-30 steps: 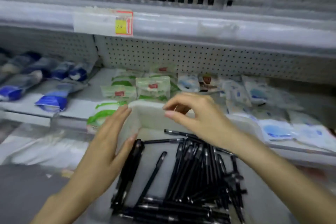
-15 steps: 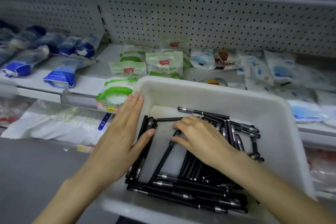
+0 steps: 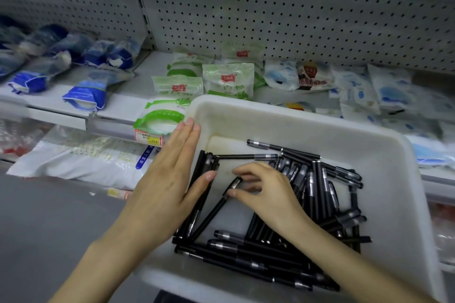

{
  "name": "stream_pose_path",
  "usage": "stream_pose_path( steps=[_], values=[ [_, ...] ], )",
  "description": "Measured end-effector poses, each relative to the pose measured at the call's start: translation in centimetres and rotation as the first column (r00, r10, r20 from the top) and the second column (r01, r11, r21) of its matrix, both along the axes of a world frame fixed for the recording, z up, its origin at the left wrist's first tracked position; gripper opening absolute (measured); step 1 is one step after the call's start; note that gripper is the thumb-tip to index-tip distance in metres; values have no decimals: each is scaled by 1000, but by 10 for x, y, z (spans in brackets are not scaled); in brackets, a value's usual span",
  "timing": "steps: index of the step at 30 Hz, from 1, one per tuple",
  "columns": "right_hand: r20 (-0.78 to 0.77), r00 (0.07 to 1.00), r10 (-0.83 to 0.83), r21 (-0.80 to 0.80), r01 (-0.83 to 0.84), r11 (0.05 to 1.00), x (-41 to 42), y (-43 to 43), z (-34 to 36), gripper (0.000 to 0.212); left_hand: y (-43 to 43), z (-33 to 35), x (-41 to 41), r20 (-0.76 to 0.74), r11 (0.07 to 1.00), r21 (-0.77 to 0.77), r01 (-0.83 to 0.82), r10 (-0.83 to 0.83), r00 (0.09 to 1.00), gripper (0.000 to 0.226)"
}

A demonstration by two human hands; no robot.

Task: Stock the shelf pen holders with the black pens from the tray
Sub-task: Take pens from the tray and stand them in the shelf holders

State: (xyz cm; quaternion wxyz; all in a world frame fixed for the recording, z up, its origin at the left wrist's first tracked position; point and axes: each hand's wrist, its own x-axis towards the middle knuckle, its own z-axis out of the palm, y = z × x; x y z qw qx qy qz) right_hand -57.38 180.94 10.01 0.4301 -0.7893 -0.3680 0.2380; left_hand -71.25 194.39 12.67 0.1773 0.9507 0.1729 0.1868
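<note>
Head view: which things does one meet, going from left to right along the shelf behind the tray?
Blue packets → green packets → white packet with blue print → red-printed packet → further white-and-blue packets.

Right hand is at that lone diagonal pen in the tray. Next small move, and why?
Probably lift it: the right hand pinches the upper end of the diagonal pen, which lies across the bare tray floor, clear of the main pen pile. The left hand lies flat and open at the tray's left wall, seemingly free to receive it.
</note>
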Motion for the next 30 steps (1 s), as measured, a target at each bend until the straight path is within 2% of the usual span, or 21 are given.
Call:
stream_pose_path(
  steps=[5, 11, 16, 20, 24, 28, 30],
  values=[
    [-393, 914, -99, 124, 159, 979, 6, 0, 4, 18, -1, 0, -1, 13, 999, -41, -10, 10, 1000, 75],
    [-607, 794, -27, 178, 169, 969, 9, 1, 11, 11, -1, 0, -1, 12, 999, -44, -14, 15, 1000, 75],
    [-588, 809, -8, 119, 97, 988, -6, 2, 8, 11, -2, 1, 0, 13, 999, -34, -20, 20, 1000, 75],
    [-631, 774, -47, 127, 163, 978, -10, 1, 9, 20, -2, 0, -1, 16, 999, -37, -13, 14, 1000, 73],
    [-660, 750, -42, 113, 154, 982, -10, 1, 9, 14, -2, 1, -1, 37, 997, -82, -14, 17, 999, 72],
    [-575, 817, -25, 123, 117, 985, -15, -1, 12, 5, 0, 2, -2, 79, 984, -180, 1, 13, 997, 66],
    [-528, 849, 7, 148, 84, 985, -20, -3, 16, 8, 2, 2, 0, 70, 978, -207, 17, -3, 998, 67]
  ],
)
